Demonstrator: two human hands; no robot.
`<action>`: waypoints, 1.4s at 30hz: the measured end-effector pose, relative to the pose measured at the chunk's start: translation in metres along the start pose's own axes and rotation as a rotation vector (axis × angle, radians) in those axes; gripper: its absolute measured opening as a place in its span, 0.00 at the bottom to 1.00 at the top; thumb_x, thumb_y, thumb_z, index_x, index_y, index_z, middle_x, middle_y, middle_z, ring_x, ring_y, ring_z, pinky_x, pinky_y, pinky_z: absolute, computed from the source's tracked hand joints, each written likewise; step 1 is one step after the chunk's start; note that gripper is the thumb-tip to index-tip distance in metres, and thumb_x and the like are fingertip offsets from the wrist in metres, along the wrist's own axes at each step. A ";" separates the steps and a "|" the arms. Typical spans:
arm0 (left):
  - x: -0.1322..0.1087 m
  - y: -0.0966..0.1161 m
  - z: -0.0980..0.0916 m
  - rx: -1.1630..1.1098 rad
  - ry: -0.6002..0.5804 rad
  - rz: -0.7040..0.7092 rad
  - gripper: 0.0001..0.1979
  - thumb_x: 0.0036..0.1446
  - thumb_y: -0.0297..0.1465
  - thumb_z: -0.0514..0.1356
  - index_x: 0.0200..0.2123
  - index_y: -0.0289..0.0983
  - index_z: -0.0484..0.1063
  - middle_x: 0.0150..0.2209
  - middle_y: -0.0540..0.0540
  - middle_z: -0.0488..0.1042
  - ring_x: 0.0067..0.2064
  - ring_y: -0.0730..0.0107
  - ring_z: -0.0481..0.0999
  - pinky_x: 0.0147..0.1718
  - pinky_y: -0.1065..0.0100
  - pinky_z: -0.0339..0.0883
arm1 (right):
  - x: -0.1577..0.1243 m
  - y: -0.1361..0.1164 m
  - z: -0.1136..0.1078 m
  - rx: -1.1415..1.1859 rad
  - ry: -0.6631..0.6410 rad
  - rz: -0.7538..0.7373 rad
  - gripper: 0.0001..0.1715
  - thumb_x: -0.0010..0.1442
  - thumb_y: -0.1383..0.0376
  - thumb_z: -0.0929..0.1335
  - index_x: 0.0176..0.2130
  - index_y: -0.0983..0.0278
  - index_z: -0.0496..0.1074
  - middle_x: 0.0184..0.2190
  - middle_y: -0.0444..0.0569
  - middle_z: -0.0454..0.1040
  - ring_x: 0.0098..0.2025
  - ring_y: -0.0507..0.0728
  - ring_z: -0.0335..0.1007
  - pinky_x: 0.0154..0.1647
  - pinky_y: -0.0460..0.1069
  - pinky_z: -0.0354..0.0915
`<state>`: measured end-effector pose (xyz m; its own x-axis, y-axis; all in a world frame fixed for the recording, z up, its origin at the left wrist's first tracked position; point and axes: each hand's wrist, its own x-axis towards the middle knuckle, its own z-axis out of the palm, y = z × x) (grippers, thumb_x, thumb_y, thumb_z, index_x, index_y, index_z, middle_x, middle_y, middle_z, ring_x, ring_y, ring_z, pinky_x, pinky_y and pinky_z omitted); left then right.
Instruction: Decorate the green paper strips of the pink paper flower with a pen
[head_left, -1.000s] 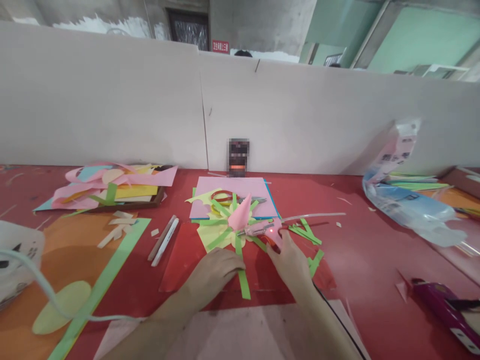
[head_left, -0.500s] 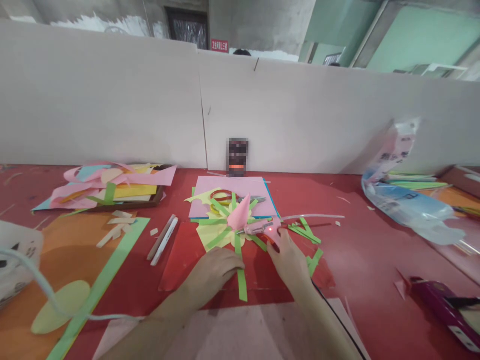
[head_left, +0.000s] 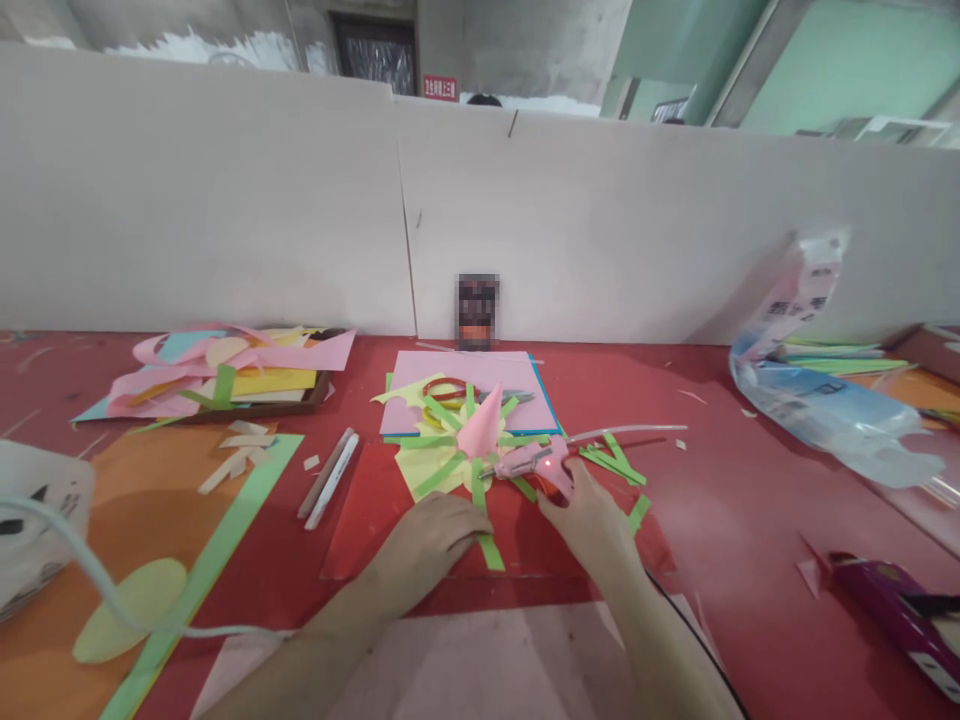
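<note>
My right hand [head_left: 589,520] grips a pink hot glue gun [head_left: 534,463] with a small red light on it; its nozzle points left at the foot of a pink paper cone [head_left: 481,423]. The cone stands on a yellow paper shape [head_left: 420,470] with green strips fanned around it. My left hand [head_left: 431,540] lies knuckles-up with curled fingers pressing down on one green paper strip [head_left: 486,520] that runs toward me. All of this rests on a red sheet [head_left: 367,530].
Pink paper with red-handled scissors [head_left: 450,392] lies behind the cone. A tray of paper scraps [head_left: 225,375] sits at left, two pens [head_left: 330,480] nearby, an orange sheet with a green strip [head_left: 210,560], a white device with cable [head_left: 37,520], plastic bags [head_left: 817,400] and a purple glue gun [head_left: 892,610] at right.
My right hand tilted the glue gun slightly, nozzle nearer the cone's foot. The green strip under my left hand shifted a little. The view moved slightly.
</note>
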<state>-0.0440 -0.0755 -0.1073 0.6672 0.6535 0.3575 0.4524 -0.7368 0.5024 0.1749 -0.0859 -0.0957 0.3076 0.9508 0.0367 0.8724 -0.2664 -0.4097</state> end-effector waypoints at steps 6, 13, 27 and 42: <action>0.001 -0.001 0.002 0.009 0.001 0.003 0.09 0.61 0.27 0.51 0.39 0.40 0.71 0.39 0.50 0.76 0.42 0.70 0.73 0.43 0.66 0.63 | 0.001 0.006 0.000 0.021 -0.004 -0.009 0.27 0.52 0.56 0.65 0.50 0.64 0.61 0.45 0.55 0.72 0.44 0.63 0.70 0.36 0.50 0.61; -0.001 -0.001 0.001 0.007 -0.001 0.006 0.09 0.61 0.26 0.51 0.39 0.40 0.71 0.39 0.51 0.76 0.43 0.71 0.72 0.44 0.66 0.63 | -0.001 0.003 0.001 -0.037 0.038 -0.060 0.25 0.54 0.56 0.65 0.48 0.64 0.62 0.45 0.55 0.72 0.43 0.63 0.71 0.35 0.51 0.63; 0.000 -0.001 0.001 0.013 0.007 0.012 0.10 0.61 0.26 0.51 0.39 0.40 0.71 0.40 0.51 0.76 0.43 0.71 0.72 0.44 0.67 0.63 | -0.001 0.006 0.000 0.005 0.086 -0.177 0.25 0.53 0.53 0.65 0.46 0.64 0.64 0.45 0.55 0.71 0.44 0.62 0.70 0.40 0.51 0.63; 0.001 0.004 -0.005 0.034 0.054 -0.110 0.08 0.61 0.29 0.52 0.40 0.41 0.70 0.40 0.51 0.75 0.43 0.69 0.72 0.45 0.66 0.63 | 0.006 0.005 -0.015 0.299 0.199 0.147 0.32 0.47 0.49 0.65 0.47 0.65 0.65 0.41 0.54 0.72 0.36 0.59 0.69 0.37 0.50 0.62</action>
<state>-0.0444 -0.0765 -0.1012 0.5797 0.7385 0.3443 0.5414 -0.6649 0.5146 0.1867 -0.0835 -0.0835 0.5144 0.8488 0.1224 0.6734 -0.3114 -0.6705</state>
